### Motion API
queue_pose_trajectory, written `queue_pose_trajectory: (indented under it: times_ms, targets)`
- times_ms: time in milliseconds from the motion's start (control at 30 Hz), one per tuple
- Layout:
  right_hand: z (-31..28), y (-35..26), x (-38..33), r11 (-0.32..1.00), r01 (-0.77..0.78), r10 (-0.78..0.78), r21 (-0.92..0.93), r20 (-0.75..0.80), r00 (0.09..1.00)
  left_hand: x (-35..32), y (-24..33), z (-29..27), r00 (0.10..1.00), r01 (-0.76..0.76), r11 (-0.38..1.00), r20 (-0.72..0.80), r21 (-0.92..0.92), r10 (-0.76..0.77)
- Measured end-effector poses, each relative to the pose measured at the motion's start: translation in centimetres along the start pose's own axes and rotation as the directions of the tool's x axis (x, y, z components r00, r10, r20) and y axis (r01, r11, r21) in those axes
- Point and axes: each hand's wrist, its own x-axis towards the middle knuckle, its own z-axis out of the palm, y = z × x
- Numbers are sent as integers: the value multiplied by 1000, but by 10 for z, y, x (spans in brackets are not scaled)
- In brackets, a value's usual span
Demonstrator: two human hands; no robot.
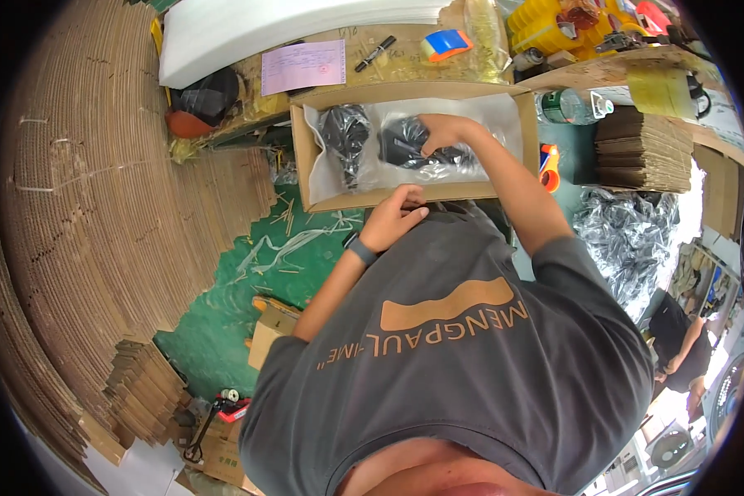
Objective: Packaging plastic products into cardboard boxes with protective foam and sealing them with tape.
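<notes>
An open cardboard box (306, 169), lined with white foam sheet (492, 124), lies in front of me. Inside, a black item in clear plastic (345, 140) takes the left end. Another plastic-wrapped black item (401, 142) lies right of it; its exact kind is hidden by the wrap. My right hand (448, 134) reaches in from the right and grips this one, thumb on its near side. At the box's near wall is my left hand (395, 217), with a dark wristband, fingers loosely bent and thumb apart, nothing visible in it.
Tall stacks of flat cardboard (99, 165) stand at left. On the bench beyond lie a pink paper (303, 68), a black marker (376, 54) and a white foam stack (289, 29). To the right are a plastic bottle (572, 107), an orange tape dispenser (550, 169) and clear plastic wrap (624, 231).
</notes>
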Motion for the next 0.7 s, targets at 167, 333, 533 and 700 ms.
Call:
queue_pose_trajectory:
  times_ms: [167, 333, 533, 700]
  targets:
    - [99, -50, 168, 625, 174, 399, -761, 503, 767, -50, 13, -16, 970, 78, 977, -240, 201, -28]
    - [171, -43, 184, 706, 34, 144, -707, 190, 971, -54, 28, -8, 980, 120, 979, -179, 162, -90]
    - [115, -18, 63, 838, 288, -415, -464, -198, 888, -27, 14, 21, 991, 112, 987, -81, 113, -104]
    - [33, 59, -162, 985, 172, -60, 14, -907, 417, 32, 29, 58, 971, 114, 973, 184, 199, -151]
